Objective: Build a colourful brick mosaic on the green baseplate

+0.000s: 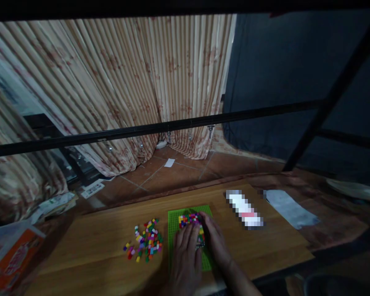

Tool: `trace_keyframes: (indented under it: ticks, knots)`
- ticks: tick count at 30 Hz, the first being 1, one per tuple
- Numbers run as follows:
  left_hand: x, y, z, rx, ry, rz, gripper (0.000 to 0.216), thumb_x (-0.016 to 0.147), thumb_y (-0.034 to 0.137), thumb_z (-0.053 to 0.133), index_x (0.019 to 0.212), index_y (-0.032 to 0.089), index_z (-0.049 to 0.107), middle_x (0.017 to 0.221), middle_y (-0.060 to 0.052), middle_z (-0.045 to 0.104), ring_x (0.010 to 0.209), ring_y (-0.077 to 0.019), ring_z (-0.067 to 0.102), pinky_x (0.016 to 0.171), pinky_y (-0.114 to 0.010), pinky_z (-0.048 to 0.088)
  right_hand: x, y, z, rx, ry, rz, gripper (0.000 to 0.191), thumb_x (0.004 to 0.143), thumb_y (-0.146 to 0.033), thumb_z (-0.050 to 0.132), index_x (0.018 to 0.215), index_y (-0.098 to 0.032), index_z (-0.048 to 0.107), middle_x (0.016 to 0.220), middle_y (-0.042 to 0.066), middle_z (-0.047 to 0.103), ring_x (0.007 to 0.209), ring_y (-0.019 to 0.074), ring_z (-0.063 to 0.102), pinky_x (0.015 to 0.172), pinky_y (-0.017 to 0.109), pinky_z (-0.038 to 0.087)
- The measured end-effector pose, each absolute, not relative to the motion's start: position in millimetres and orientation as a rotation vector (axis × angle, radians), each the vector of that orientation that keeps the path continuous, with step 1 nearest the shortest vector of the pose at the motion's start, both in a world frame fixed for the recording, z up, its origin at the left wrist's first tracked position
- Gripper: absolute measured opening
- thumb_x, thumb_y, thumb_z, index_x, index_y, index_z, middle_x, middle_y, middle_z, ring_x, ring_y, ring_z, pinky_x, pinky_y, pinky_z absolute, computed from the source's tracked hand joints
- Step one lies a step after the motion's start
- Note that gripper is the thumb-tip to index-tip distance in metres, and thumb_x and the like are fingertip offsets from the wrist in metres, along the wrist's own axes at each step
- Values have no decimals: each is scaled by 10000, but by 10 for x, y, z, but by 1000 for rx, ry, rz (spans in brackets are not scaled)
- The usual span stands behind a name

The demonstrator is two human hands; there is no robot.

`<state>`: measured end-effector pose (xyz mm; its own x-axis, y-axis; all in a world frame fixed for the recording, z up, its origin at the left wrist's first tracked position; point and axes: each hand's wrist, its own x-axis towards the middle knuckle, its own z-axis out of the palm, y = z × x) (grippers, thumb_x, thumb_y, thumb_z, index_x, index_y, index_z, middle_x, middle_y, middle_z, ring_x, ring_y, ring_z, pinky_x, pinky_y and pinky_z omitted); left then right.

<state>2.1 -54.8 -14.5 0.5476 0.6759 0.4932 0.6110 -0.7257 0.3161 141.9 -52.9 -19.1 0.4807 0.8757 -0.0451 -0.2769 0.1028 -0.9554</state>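
Note:
On the wooden table lies a green studded baseplate [172, 218], with a patch of small multicoloured building bricks [185, 219] packed close together on it. My left hand [186, 250] rests over the near-left part of this patch, fingers stretched forward and held together. From the right side, my right hand [216, 238] reaches in with its fingers bent toward the bricks; its fingertips and anything between them are hidden. Part of the patch shows in the gap between both hands. Left of the baseplate is a scattered pile of loose small bricks [146, 240] in many colours.
A white packet with a blurred-out surface [243, 207] lies on the table's right side. Beyond the right edge is a pale sheet [291, 207]. An orange package [14, 257] sits at the far left. A dark metal bar [172, 124] crosses in front of patterned curtains [126, 82].

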Motion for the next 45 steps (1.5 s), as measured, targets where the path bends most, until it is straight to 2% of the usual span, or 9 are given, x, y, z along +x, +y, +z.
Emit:
trace_keyframes:
  ticks: [6,11,17,25,29,38,45]
  knots:
    - [-165,-639,-182,2452,1250,1023,559,944,142,376,1488,183,253,1468,-113,462,1360,-206,419,1063,-418,442,1415,-521,-234,-1227,-656,926,465,778,-631,609,1049,-271,724,1150,40,700,1153,276,586,1014,433,431]
    - [-306,-801,-287,2469,1255,990,629,915,89,384,1508,218,221,1482,-86,451,1371,-193,407,1081,-383,433,1409,-505,-387,-1259,-743,822,371,794,-496,662,1084,-270,707,1178,41,688,1148,258,591,1012,413,430]
    - [-329,-875,-343,2389,1357,998,675,876,46,407,1505,230,243,1464,-75,477,1343,-191,449,1063,-366,460,1406,-494,-414,-1322,-821,808,418,810,-496,636,1150,-255,673,1226,46,664,1176,256,573,1038,405,403]
    - [-288,-901,-386,2338,1394,961,682,844,37,433,1491,165,258,1428,-117,513,1325,-194,472,1057,-376,467,1439,-504,-461,-1319,-886,812,437,842,-474,599,1222,-259,627,1284,44,625,1214,239,536,1062,395,370]
    - [-280,-914,-325,2268,1372,917,736,801,16,454,1490,191,263,1436,-91,508,1326,-186,469,1090,-365,430,1450,-521,-421,-1361,-901,817,472,834,-503,591,1227,-244,624,1296,59,616,1221,250,530,1071,407,354]
    - [-287,-895,-289,1989,1313,806,705,815,58,470,1480,213,296,1495,-65,430,1389,-199,365,1168,-384,293,1451,-525,-360,-1368,-850,841,566,820,-610,526,1211,-217,637,1274,77,635,1191,265,562,1033,402,402]
    - [-279,-886,-287,1991,1272,865,740,773,27,474,1472,208,311,1469,-88,455,1371,-215,387,1159,-424,312,1412,-516,-364,-1348,-870,838,549,778,-559,615,1200,-207,619,1246,83,643,1151,251,584,1000,385,431]
